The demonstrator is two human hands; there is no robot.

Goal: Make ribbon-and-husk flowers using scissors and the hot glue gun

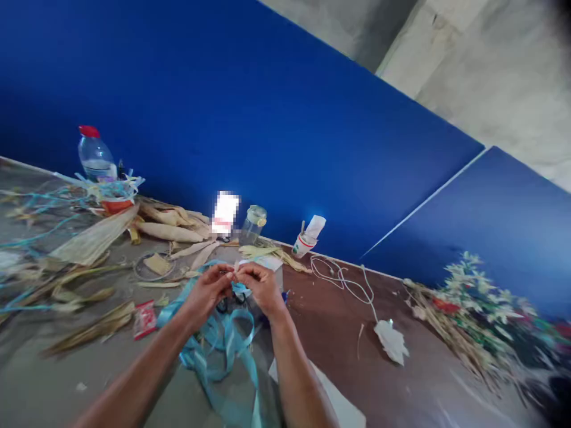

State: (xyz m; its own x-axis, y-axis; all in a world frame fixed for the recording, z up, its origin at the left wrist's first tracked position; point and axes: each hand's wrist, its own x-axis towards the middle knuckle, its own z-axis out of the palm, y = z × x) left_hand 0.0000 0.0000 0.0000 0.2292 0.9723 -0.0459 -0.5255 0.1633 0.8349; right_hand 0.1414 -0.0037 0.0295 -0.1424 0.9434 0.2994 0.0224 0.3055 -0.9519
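Note:
My left hand [211, 291] and my right hand [262, 288] meet near the middle of the view, fingertips pinched together. Between them is a small pale piece [236, 268], too small to make out well. Light blue ribbon [223, 339] lies in loose loops below and between my wrists. Just behind my hands is a white box [273, 264]. Dark scissor-like loops show partly under my fingers.
Dried husks [169, 230] and a red packet [145, 319] lie on the left. Along the blue partition [285, 131] stand a bottle [95, 156], a lit screen [225, 212], a jar [253, 224] and a cup [304, 244]. A white cable [352, 284] and flowers [482, 291] are on the right.

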